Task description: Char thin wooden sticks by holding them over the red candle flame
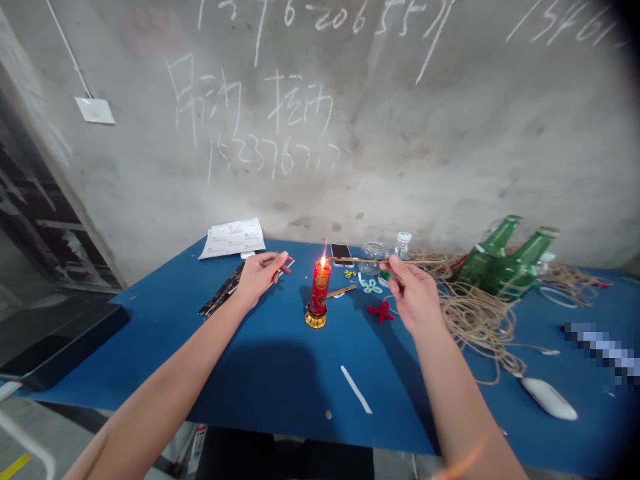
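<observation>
Right hand [413, 291] pinches thin brown stick [357, 259]: hold nine-o'clock tip steady by lit, round red candle [321, 290]. Left hand [257, 277] half-curled; can't tell its hold.

Left hand [261, 277]: bare, slim-fingered | left forearm [173, 383]: uncovered, long, slender, tapering toward the hand | right hand [411, 290]: bare, slim-fingered | right forearm [457, 387]: uncovered, smooth, rounded, narrowest near the hand

Both forearms [180, 380] cross the desk [280, 400]'s front edge; the left hand [261, 275] curls, the right hand [414, 295] pinches.
</observation>
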The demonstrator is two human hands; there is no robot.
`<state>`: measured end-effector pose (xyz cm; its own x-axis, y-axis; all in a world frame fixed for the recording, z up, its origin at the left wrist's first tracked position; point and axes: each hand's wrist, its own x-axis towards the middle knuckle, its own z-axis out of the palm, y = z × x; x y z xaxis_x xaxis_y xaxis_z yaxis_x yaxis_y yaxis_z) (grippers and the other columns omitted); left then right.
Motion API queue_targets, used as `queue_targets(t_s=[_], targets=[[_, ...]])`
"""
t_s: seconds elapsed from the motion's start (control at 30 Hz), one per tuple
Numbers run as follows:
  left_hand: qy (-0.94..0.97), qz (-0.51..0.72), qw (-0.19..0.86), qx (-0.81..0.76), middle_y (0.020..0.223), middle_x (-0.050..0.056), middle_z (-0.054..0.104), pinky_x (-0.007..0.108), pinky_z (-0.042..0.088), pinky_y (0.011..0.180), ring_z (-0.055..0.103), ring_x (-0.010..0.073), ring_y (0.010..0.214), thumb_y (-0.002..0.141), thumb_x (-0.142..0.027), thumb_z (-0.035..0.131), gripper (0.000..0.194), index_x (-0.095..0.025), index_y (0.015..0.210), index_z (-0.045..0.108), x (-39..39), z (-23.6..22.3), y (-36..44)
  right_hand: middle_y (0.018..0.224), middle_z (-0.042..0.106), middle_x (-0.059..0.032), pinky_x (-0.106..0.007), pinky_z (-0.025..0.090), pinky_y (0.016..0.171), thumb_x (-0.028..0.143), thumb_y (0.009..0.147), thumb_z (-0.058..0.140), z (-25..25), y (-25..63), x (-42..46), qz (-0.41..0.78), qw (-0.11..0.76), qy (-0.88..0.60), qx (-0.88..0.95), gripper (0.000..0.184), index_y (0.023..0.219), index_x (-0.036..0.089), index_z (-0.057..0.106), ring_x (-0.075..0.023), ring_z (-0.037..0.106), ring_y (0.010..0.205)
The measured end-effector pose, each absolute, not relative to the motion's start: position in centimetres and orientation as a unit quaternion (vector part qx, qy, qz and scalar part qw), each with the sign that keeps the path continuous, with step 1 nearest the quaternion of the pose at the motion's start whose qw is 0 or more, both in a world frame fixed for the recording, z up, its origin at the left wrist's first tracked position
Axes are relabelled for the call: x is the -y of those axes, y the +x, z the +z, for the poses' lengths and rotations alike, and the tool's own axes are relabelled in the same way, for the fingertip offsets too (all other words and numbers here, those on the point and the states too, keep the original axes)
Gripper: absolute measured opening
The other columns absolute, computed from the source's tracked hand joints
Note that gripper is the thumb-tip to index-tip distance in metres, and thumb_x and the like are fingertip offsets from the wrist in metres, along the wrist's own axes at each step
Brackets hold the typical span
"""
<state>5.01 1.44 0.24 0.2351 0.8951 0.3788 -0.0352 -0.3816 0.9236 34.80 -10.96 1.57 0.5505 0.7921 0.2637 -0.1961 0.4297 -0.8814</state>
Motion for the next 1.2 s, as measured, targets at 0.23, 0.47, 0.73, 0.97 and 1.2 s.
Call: queue_targets(t_s=[0.23, 0.47, 0.73, 0.97, 1.2], targets=[[0.642, 0.519, 0.452, -0.339, 0.074, 0.007, 0.075, 0.023, 0.033, 0.049, 0.046, 0.0071, 0.049, 0.086, -0.059, 0.075, 0.044, -0.016, 0.090, 0.081, -1.49, 0.18, 5.00, 0.086, 0.079, -0.0074, -0.016, 0.033, 0.037, 0.044, 0.068, 0.095, 1.70, 34.67, 11.10, 0.331, 0.762, -0.436, 0.346, 0.034, 0.085, 0.017, 0.082, -0.0022, 0.046, 0.045], [0.639, 0.519, 0.457, -0.336, 0.073, 0.007, 0.075, 0.023, 0.032, 0.048, 0.046, 0.0072, 0.048, 0.084, -0.060, 0.076, 0.045, -0.016, 0.090, 0.081, -1.45, 0.28, 5.04, 0.087, 0.079, -0.0080, -0.017, 0.031, 0.036, 0.046, 0.067, 0.095, 2.08, 34.53, 11.39, 0.329, 0.754, -0.451, 0.346, 0.037, 0.084, 0.016, 0.082, -0.0029, 0.046, 0.046], [0.636, 0.519, 0.463, -0.336, 0.072, 0.007, 0.074, 0.023, 0.033, 0.049, 0.046, 0.0071, 0.049, 0.085, -0.060, 0.076, 0.045, -0.016, 0.091, 0.082, -1.59, 0.20, 4.99, 0.088, 0.079, -0.0086, -0.017, 0.030, 0.037, 0.045, 0.067, 0.095, 1.95, 34.66, 11.21, 0.327, 0.757, -0.440, 0.356, 0.037, 0.086, 0.017, 0.082, -0.0025, 0.046, 0.046], [0.640, 0.517, 0.456, -0.339, 0.073, 0.007, 0.075, 0.023, 0.034, 0.049, 0.047, 0.0071, 0.049, 0.086, -0.059, 0.076, 0.043, -0.016, 0.089, 0.081, -1.51, 0.30, 4.97, 0.078, 0.075, -0.0058, -0.017, 0.024, 0.035, 0.041, 0.068, 0.096, 1.95, 34.82, 11.27, 0.324, 0.753, -0.428, 0.382, 0.035, 0.090, 0.017, 0.083, -0.0024, 0.044, 0.044], [0.640, 0.522, 0.451, -0.337, 0.074, 0.008, 0.075, 0.025, 0.035, 0.048, 0.048, 0.0079, 0.047, 0.086, -0.059, 0.075, 0.043, -0.016, 0.089, 0.081, -1.44, 0.30, 4.98, 0.071, 0.067, -0.0008, -0.019, 0.024, 0.037, 0.037, 0.072, 0.094, 1.71, 35.02, 11.46, 0.300, 0.745, -0.412, 0.429, 0.031, 0.096, 0.019, 0.084, -0.0032, 0.042, 0.043]])
